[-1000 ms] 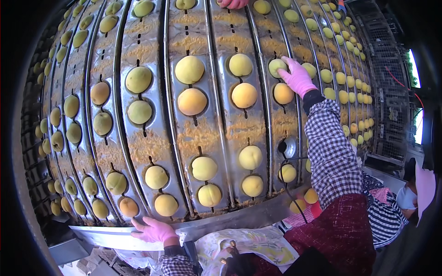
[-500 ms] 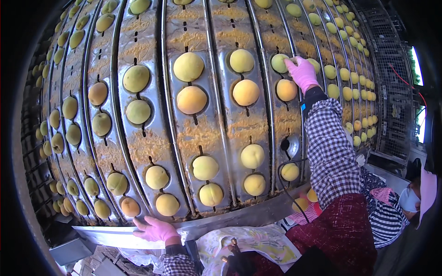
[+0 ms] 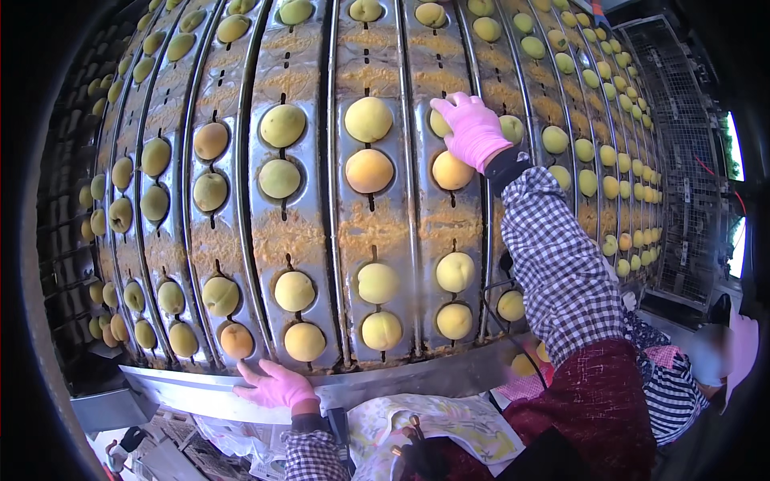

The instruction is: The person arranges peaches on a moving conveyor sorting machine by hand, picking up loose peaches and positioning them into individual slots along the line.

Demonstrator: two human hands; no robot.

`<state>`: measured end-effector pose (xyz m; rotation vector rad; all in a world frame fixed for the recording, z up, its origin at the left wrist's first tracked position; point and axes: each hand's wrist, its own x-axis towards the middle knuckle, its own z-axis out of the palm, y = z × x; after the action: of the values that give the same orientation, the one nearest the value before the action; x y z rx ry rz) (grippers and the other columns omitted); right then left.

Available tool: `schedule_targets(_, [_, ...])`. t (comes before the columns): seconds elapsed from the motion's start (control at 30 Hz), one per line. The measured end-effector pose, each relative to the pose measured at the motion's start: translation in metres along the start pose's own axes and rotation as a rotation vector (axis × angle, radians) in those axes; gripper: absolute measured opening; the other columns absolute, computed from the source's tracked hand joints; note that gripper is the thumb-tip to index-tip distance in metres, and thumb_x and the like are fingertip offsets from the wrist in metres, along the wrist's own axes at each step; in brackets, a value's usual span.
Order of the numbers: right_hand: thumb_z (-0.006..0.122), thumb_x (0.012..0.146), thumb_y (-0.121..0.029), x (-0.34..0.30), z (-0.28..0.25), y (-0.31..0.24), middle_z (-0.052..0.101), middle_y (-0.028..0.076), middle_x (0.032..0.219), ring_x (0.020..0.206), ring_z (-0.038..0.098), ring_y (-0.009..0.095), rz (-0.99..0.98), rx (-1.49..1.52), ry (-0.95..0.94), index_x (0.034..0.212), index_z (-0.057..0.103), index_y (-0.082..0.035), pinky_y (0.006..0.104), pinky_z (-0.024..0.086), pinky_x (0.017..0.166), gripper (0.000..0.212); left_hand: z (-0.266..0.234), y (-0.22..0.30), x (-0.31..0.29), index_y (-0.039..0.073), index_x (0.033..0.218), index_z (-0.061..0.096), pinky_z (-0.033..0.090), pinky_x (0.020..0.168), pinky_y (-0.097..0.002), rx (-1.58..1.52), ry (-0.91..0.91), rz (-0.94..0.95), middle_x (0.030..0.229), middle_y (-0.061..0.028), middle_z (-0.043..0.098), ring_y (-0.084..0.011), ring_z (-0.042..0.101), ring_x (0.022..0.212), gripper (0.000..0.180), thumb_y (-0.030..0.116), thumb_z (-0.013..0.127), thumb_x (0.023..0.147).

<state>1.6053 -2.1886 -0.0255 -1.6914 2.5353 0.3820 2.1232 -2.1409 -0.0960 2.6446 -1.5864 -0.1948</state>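
Rows of yellow and greenish peaches sit in round cups of metal trays point(image 3: 371, 204). My right hand point(image 3: 475, 132), in a pink glove, reaches over the upper row with its fingers curled on a yellow peach point(image 3: 439, 123), which it partly covers. Just below that hand is an orange-yellow peach point(image 3: 452, 170); a greenish one point(image 3: 511, 128) lies to its right. My left hand point(image 3: 277, 386), also gloved in pink, rests with fingers apart on the metal front rail point(image 3: 188, 390), close under an orange peach point(image 3: 237, 341).
At the right stands a co-worker in striped clothing point(image 3: 678, 401), with a pink hat and a mask. A thin black cable point(image 3: 507, 333) loops beside my right forearm. Farther right rises a wire mesh guard point(image 3: 682, 152). Orange pulp smears point(image 3: 369, 232) cover the bands between tray rows.
My right hand has moved one column left, from a greenish peach to the yellow one. The view has shifted, so the trays appear farther right. My left hand stays on the rail.
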Motion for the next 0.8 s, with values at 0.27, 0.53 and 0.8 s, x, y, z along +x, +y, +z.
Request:
schedule_targets(0.27, [0.071, 0.082, -0.027, -0.006, 0.013, 0.006, 0.056, 0.017, 0.128, 0.117, 0.058, 0.037, 0.150, 0.306, -0.012, 0.139, 0.048, -0.014, 0.0427, 0.048, 0.099, 0.063, -0.004, -0.004, 0.007, 0.018, 0.149, 0.043, 0.024, 0.114, -0.0541, 0.008, 0.032, 0.023, 0.154, -0.0370, 0.019, -0.0484, 0.028, 0.141, 0.058, 0.041, 0.051, 0.096])
schedule_targets(0.53, [0.069, 0.082, -0.024, -0.006, 0.002, -0.012, 0.051, 0.018, 0.135, 0.123, 0.055, 0.036, 0.249, 0.181, -0.060, 0.143, 0.044, -0.015, 0.0431, 0.047, 0.101, 0.067, -0.010, -0.017, 0.056, 0.017, 0.148, 0.044, 0.026, 0.114, -0.0540, 0.035, 0.025, 0.003, 0.154, -0.0363, 0.021, -0.0473, 0.029, 0.141, 0.059, 0.045, 0.049, 0.096])
schedule_targets(0.8, [0.066, 0.087, -0.041, -0.043, -0.001, -0.024, 0.054, 0.022, 0.133, 0.124, 0.054, 0.037, 0.481, 0.363, 0.049, 0.142, 0.047, -0.008, 0.0423, 0.042, 0.107, 0.067, -0.015, -0.036, 0.115, 0.018, 0.148, 0.044, 0.028, 0.112, -0.0549, 0.049, 0.038, 0.002, 0.154, -0.0356, 0.023, -0.0474, 0.031, 0.140, 0.060, 0.046, 0.048, 0.095])
